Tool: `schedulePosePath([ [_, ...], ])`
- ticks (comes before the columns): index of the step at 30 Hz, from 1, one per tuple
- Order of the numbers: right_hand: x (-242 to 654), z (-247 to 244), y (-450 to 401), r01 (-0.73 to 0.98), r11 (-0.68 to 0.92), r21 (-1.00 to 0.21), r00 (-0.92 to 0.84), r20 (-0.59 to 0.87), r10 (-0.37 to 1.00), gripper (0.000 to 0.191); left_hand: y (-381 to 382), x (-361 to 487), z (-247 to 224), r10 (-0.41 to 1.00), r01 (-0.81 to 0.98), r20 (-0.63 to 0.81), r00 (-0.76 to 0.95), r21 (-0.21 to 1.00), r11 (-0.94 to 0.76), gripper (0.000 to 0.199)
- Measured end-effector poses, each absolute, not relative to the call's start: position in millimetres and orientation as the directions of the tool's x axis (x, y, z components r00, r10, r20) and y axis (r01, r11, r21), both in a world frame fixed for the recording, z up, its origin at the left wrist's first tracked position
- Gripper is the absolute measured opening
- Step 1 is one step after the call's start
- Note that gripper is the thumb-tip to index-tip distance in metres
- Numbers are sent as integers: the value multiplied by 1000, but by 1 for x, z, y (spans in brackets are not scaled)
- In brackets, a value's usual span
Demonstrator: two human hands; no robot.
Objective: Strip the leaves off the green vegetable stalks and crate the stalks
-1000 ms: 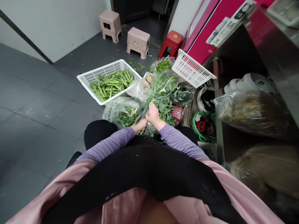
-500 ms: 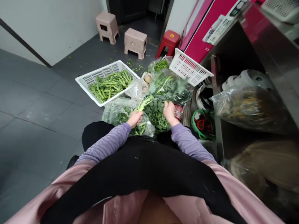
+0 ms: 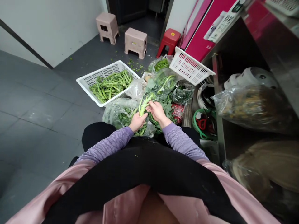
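Note:
Between my hands is a pale green leafy vegetable stalk [image 3: 143,107], its thicker end toward me and its leafy top pointing away. My left hand [image 3: 138,121] is closed around the lower end. The bent fingers of my right hand [image 3: 157,110] pinch the stalk's right side higher up. Just what lies under those fingertips is partly hidden. Below and around the hands lie loose dark green leaves [image 3: 167,107] and an open clear plastic bag [image 3: 111,110] with greens in it.
Left of the bag, a white basket [image 3: 85,81] holds many green stalks. A second white basket [image 3: 191,70] leans tilted at the right. Bagged greens [image 3: 183,93], a red package [image 3: 177,112], a green basket [image 3: 198,132] and a metal shelf [image 3: 220,137] line the right. Stools [image 3: 135,42] stand behind.
My right hand has come left from over the leaf pile to the stalk. A blurred leaf near it is gone from the air. My left hand still holds the stalk, now more upright.

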State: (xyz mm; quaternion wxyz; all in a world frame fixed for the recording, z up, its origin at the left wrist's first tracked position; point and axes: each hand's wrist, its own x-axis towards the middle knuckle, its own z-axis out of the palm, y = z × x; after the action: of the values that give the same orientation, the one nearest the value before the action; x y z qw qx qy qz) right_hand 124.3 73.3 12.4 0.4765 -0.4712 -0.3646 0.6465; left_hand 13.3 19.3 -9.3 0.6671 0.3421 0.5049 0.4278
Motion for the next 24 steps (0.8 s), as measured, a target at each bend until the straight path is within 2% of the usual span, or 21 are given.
schedulePosePath([
  [4, 115, 25, 76, -464, -324, -824, 19, -375, 927, 16, 15, 10, -2, 878, -329, -348, 330, 829, 452, 39],
  [7, 111, 21, 70, -521, -445, -729, -31, -505, 863, 18, 15, 3, 9, 757, -422, -288, 586, 689, 589, 42],
  [9, 108, 14, 60, -496, -524, -693, -96, -556, 826, 18, 17, -2, 16, 700, -494, -218, 680, 569, 658, 41],
  [11, 108, 9, 51, -483, -493, -723, -103, -513, 852, 16, 19, -5, 20, 677, -544, -176, 714, 470, 695, 38],
  [14, 118, 11, 45, -510, -392, -766, -159, -364, 918, 8, 20, -6, 17, 640, -542, -168, 750, 398, 740, 35],
  [16, 125, 18, 48, -523, -379, -764, -224, -306, 925, 3, 20, -7, 13, 619, -530, -154, 770, 385, 755, 35],
  [18, 128, 25, 52, -538, -343, -770, -211, -270, 939, 12, 20, -8, 9, 587, -501, -127, 800, 396, 769, 36],
  [21, 125, 27, 58, -510, -223, -831, -60, -224, 973, 25, 19, -7, 5, 532, -420, -133, 836, 469, 777, 36],
  [24, 122, 19, 59, -293, -122, -948, 204, -187, 961, 32, 19, -2, 3, 674, -387, -251, 695, 658, 645, 34],
])
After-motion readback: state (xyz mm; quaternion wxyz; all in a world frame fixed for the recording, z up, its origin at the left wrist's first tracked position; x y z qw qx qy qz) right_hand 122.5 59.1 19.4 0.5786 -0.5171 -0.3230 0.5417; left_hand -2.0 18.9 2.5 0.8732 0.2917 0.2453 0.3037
